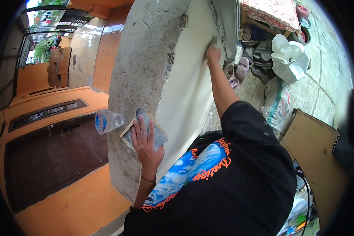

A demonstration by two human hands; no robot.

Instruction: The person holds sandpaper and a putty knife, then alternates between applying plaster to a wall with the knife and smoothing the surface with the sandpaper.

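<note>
My left hand (145,139) lies flat, fingers spread, on a grey sanding pad (158,135) with a tan backing. It presses the pad onto the rough concrete top of a wall (135,74). A plastic water bottle (107,121) with a blue label lies on the concrete just left of that hand. My right hand (213,52) reaches far forward and presses on the smooth cream face of the wall (188,90), next to a grey strip (229,23). Whether it holds anything is hidden under the fingers. My black printed T-shirt fills the lower right.
Several sandals and shoes (247,63) lie on the ground beyond the wall. A white plastic bag (289,57), a printed sack (277,106) and a brown board (314,145) are at the right. An orange surface (67,196) with a dark door panel (51,157) is at the left.
</note>
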